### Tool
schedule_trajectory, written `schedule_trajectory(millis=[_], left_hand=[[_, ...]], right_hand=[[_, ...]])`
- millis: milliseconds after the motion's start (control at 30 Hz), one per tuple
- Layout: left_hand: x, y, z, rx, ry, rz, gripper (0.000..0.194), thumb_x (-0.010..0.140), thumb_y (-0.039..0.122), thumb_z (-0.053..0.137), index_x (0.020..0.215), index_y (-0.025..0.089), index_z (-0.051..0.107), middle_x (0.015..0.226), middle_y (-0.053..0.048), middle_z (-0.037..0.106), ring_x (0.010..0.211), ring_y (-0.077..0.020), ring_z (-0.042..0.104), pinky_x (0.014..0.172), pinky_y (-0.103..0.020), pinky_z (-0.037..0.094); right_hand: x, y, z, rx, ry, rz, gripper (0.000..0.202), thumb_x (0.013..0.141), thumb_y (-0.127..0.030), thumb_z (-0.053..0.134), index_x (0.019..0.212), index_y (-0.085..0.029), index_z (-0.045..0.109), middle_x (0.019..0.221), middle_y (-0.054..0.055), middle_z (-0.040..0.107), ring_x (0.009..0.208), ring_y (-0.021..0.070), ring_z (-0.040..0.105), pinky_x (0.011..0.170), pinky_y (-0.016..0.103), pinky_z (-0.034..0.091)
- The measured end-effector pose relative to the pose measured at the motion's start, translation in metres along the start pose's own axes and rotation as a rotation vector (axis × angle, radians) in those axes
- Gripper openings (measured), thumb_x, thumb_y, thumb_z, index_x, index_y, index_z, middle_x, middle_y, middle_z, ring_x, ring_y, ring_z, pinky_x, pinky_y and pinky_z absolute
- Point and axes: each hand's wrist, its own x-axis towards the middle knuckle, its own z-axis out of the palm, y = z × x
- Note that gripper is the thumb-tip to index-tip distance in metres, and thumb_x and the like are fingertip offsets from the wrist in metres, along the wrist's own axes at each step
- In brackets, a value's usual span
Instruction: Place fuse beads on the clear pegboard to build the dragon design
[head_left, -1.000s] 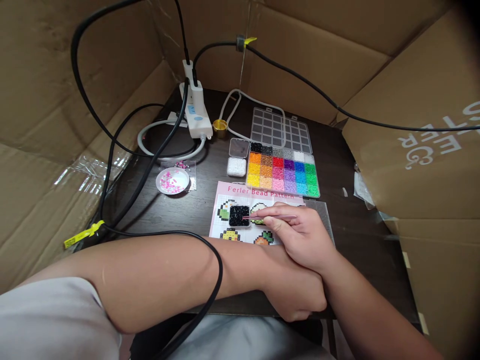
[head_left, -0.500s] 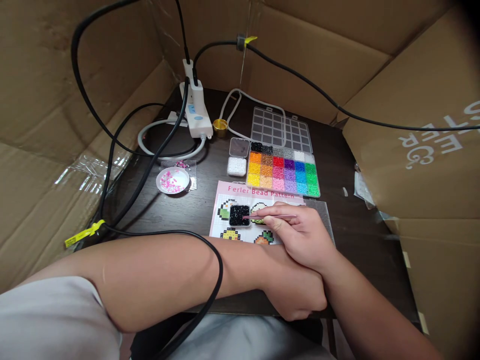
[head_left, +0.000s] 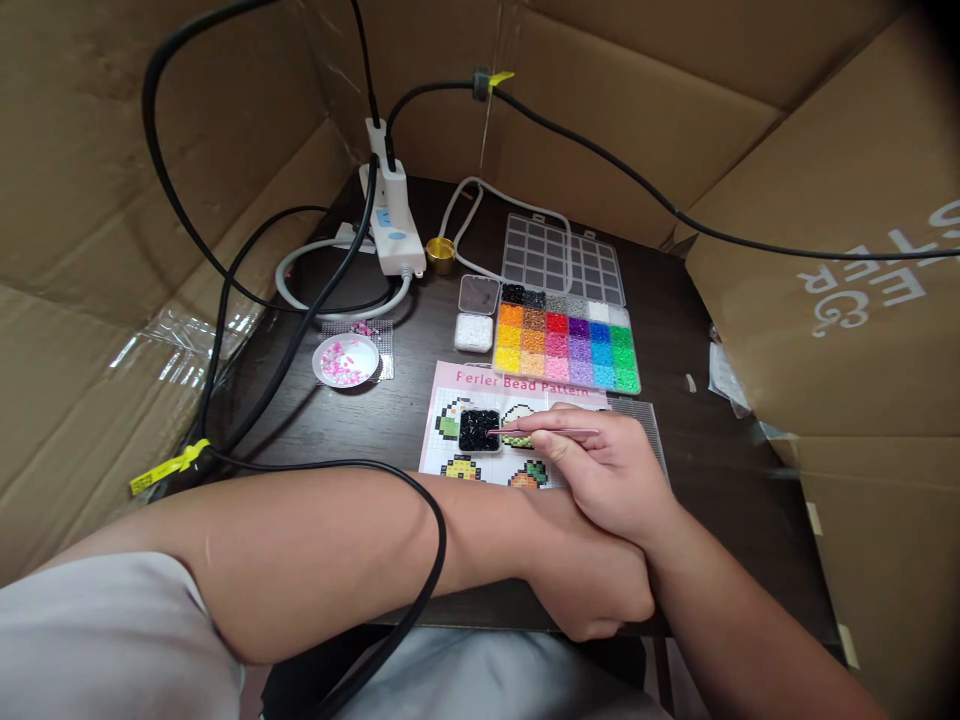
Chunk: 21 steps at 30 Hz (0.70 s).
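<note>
My right hand (head_left: 611,460) pinches a pair of pink metal tweezers (head_left: 555,432), held almost level and pointing left. Their tips reach into a small clear box of black beads (head_left: 478,430); whether a bead sits between them is too small to tell. The box stands on a sheet headed "Perler Bead Pattern" (head_left: 431,440), printed with pixel fruit designs. My left forearm crosses in front of the sheet and covers its lower part. At the table's front edge my left hand (head_left: 596,580) is curled closed beneath my right wrist, its palm side hidden.
Behind the sheet lies an open bead case (head_left: 637,350) of many colours. Left of it are a box of white beads (head_left: 474,333) and a white dish (head_left: 322,378) with pink beads. A power strip (head_left: 397,245), black cables (head_left: 281,375) and cardboard walls (head_left: 637,90) surround the table.
My right hand and the tweezers have shifted very slightly to the right, the tips still over the black beads. My left arm and the other things stay put.
</note>
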Motion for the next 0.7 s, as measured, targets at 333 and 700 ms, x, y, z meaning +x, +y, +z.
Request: schedule_trajectory(millis=[333, 700], left_hand=[[-0.012, -0.002, 0.003, 0.075, -0.012, 0.270, 0.022, 0.090, 0.026, 0.060, 0.082, 0.018, 0.079, 0.085, -0.002, 0.077, 0.073, -0.0201, 0.064, 0.065, -0.037, 0.043], [-0.012, 0.000, 0.000, 0.116, -0.017, 0.273, 0.023, 0.092, 0.027, 0.058, 0.086, 0.020, 0.080, 0.086, 0.000, 0.077, 0.077, -0.0204, 0.067, 0.071, -0.036, 0.048]], right_hand=[[-0.009, -0.011, -0.007, 0.132, 0.176, -0.023, 0.017, 0.093, -0.031, 0.067, 0.093, -0.023, 0.082, 0.096, 0.005, 0.082, 0.090, 0.0198, 0.078, 0.080, 0.031, 0.064], [-0.008, -0.006, -0.008, 0.142, 0.185, 0.016, 0.016, 0.092, -0.030, 0.067, 0.092, -0.024, 0.082, 0.096, 0.004, 0.082, 0.088, 0.0194, 0.078, 0.079, 0.030, 0.065]])
